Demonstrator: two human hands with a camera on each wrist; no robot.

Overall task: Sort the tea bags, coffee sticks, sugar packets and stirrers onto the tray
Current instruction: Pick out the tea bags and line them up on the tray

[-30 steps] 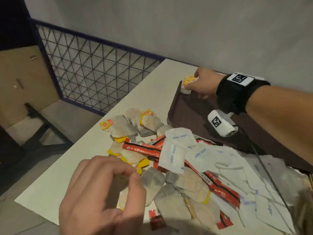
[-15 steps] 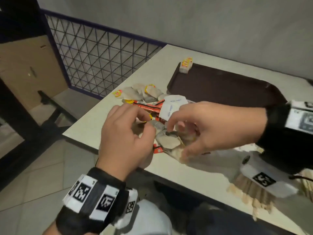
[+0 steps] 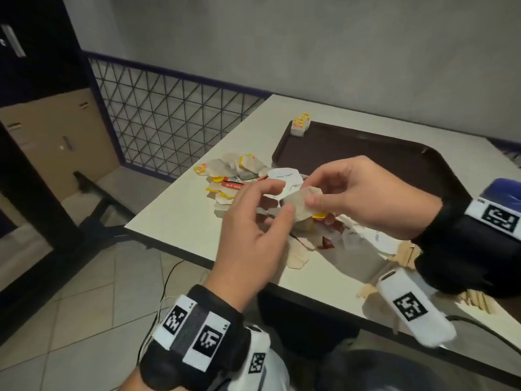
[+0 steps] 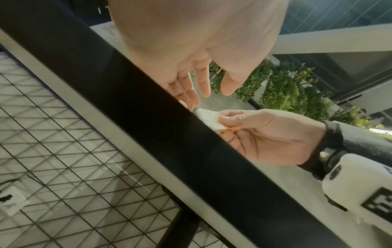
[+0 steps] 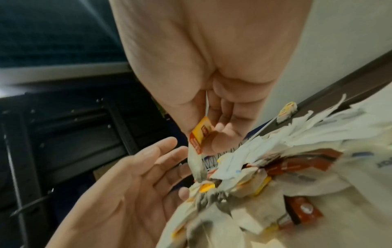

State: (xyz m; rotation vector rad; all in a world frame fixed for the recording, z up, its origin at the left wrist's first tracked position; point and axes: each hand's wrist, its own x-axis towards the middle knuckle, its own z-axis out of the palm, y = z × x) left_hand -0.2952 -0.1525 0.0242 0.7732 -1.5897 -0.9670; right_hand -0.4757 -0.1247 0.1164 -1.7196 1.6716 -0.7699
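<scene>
Tea bag [image 3: 303, 203] pinched by right hand [image 3: 363, 198] (tag half hidden), left hand [image 3: 253, 235] fingers apart

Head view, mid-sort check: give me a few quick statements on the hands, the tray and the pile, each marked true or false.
1. The right hand pinches a tea bag above the pile. True.
2. The left hand grips a coffee stick. False: its fingers are relaxed beside the tea bag and nothing is held in them.
3. A small stack of tea bags sits at the far left corner of the tray. True.
4. Sugar packets already cover most of the tray. False: apart from that stack, the visible tray surface is bare; the sugar packets lie in the pile on the table.
5. The wooden stirrers lie on the table by the right wrist. True.
</scene>
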